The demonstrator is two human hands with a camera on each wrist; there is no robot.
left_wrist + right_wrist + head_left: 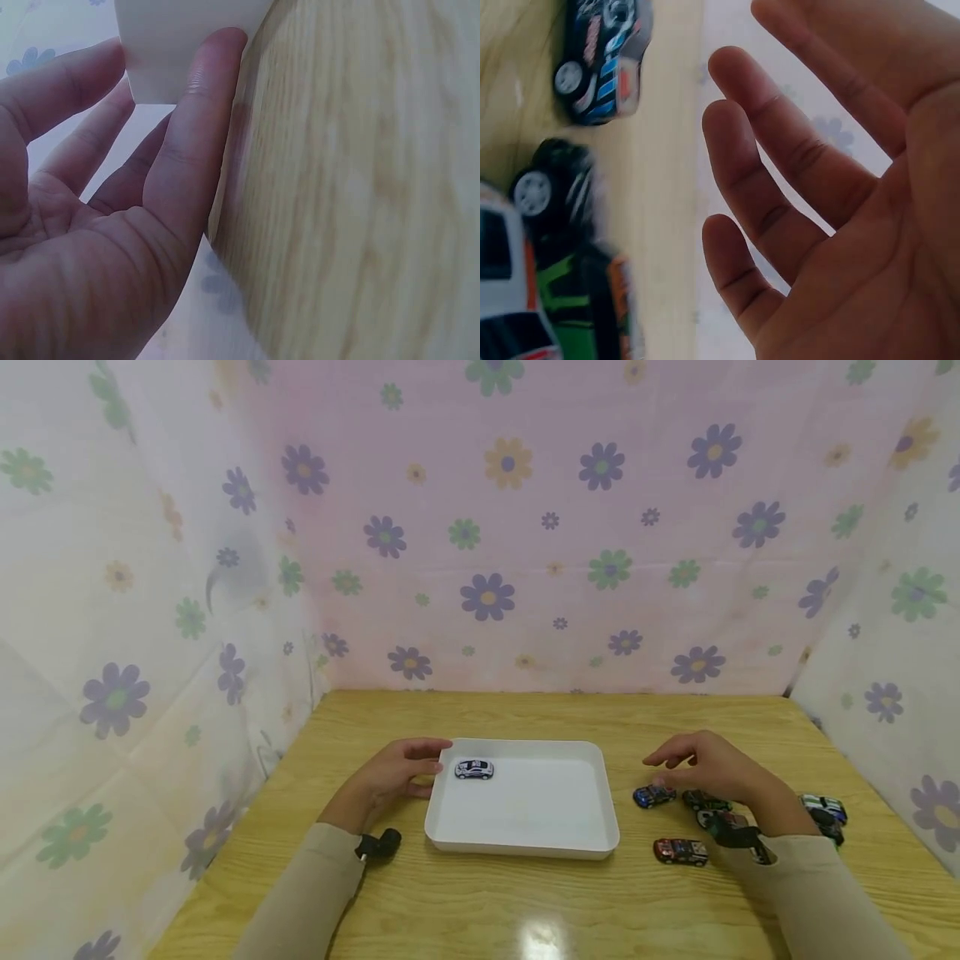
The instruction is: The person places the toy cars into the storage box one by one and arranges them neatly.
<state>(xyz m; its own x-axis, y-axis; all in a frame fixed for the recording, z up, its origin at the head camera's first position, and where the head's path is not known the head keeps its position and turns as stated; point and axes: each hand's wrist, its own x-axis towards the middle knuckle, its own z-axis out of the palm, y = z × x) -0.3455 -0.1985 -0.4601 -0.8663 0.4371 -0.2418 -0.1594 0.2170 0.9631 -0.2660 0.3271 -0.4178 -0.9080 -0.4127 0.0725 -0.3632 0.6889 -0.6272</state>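
In the head view, a white tray lies on the wooden table, with a white and black toy car in its far left part. My left hand rests against the tray's left side; in the left wrist view the fairly straight thumb and a finger touch the outer wall. Over at the right, my right hand hovers above a group of toy cars, with nothing held. Nearest its fingertips is a blue toy car. The right wrist view shows its fingers spread and lightly bent.
Nearer the front lies a red and black toy car. A dark toy car sits under the right hand, and a white, green and blue one beyond the wrist. The forearm partly hides others. Flowered cloth hangs around the table.
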